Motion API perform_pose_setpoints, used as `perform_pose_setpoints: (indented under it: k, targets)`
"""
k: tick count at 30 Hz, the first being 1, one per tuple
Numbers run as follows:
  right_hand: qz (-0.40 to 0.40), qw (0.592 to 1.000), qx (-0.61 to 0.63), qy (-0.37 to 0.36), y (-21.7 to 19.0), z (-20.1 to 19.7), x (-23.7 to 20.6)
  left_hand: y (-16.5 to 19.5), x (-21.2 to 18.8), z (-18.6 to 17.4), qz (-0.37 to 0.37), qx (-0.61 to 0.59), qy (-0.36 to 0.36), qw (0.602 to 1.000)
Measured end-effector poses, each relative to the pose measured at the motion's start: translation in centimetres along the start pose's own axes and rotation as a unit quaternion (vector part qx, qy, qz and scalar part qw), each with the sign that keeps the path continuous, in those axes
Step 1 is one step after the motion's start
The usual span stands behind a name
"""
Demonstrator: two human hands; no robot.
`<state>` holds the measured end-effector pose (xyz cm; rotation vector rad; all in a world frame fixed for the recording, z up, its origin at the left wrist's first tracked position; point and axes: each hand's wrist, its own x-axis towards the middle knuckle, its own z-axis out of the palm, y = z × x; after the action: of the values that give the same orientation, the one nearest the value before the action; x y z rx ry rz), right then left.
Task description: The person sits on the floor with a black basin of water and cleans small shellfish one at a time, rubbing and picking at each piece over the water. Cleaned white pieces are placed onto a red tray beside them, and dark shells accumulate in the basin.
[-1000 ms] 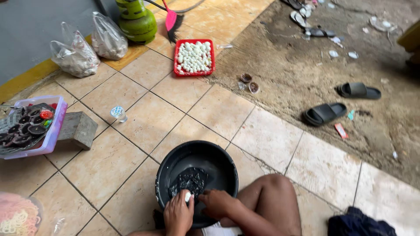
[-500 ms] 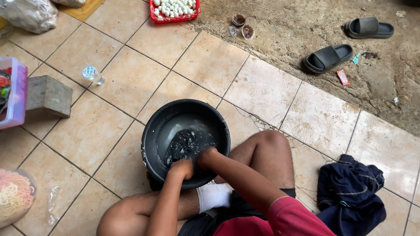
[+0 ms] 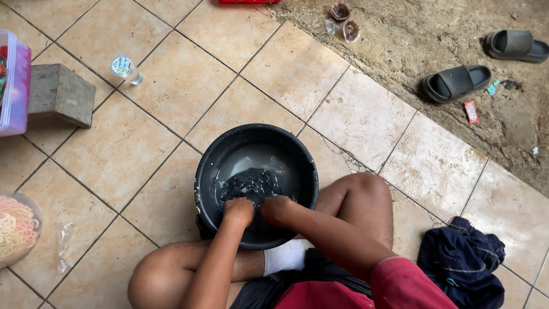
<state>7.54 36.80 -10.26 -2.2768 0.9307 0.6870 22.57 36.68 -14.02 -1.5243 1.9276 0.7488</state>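
A person sits on the tiled floor [image 3: 171, 86] with a black basin [image 3: 297, 160] between the knees, both hands down in soapy water. The left hand [image 3: 237, 210] and the right hand [image 3: 275, 209] are side by side at the near edge of the water, each closed in a fist around a fold of the dark cloth [image 3: 249, 184], which lies bunched and half sunk in the middle of the basin. The cloth looks soft and limp, and soaked through it is likely heavy for its size and slick with suds; it would best be gripped in gathered handfuls rather than by a thin edge, which could slip out of wet fingers. The basin seems rigid, and filled as it is it would be heavy, best held by its rim with two hands. To the right, on the tiles, lies a crumpled dark blue garment [image 3: 462, 260], dry by the look of it. Further off are a wooden block [image 3: 60, 94], a small bottle [image 3: 126, 68] and a pair of dark sandals [image 3: 457, 82] on the bare ground.
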Motion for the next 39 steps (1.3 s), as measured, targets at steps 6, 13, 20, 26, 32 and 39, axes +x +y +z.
perform_pose_setpoints:
  k: [6,13,20,26,32,39]
  targets:
    - [-0.028,0.980,0.141,0.136,-1.6,-2.7,-8.0,-0.5,-3.7,0.0,0.084,-0.062,0.177,0.979]
    - [-0.079,0.951,0.083,0.287,-1.1,-1.4,-7.8,1.0,-9.2,-1.7,0.108,-0.154,0.182,0.965]
    - [0.069,0.969,0.051,0.234,0.7,-1.1,-4.1,2.2,-11.2,-4.7,0.039,-0.173,0.150,0.973]
    - [0.109,0.951,0.133,0.258,-0.2,-3.5,-5.4,1.8,-10.5,-3.9,0.081,-0.180,0.235,0.952]
    - [0.050,0.895,0.266,0.354,-3.0,-4.7,-9.3,1.6,-9.8,-3.0,0.075,-0.187,0.253,0.946]
    - [0.036,0.833,0.328,0.444,-3.9,-6.7,-10.6,2.6,-9.4,-4.9,0.028,-0.468,0.270,0.841]
